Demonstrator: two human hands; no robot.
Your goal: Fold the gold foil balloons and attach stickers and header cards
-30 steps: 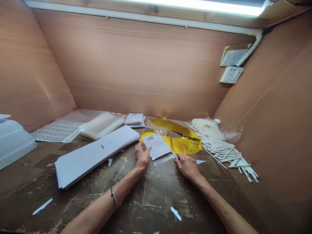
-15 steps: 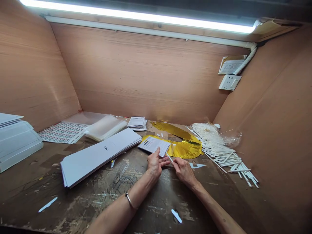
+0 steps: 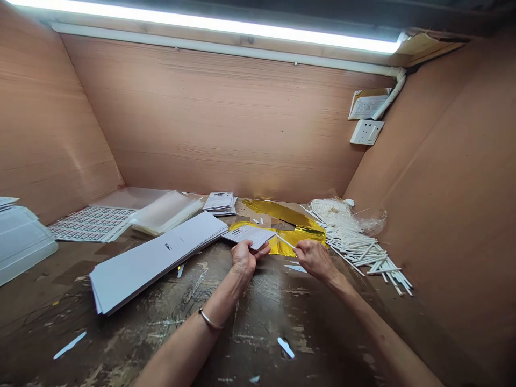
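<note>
Brown board walls enclosed a scuffed, dark worktable under a lit tube lamp. The left hand held a printed card by its near edge: thumb on top, fingers extended underneath, pinching it between them. The card lay at mid-table, tilted, partly over a gold foil sheet. The right hand had its fingers curled shut around one end of a thin white stick. The stick's free tip pointed at the card's right end; could not tell whether they touched. A heap of similar white sticks lay to the right of the foil. To the left: a long stack of white card, its corner beside the printed card; behind it, clear plastic sleeves and a sheet of printed labels. A stack of printed cards lay farther back.
</note>
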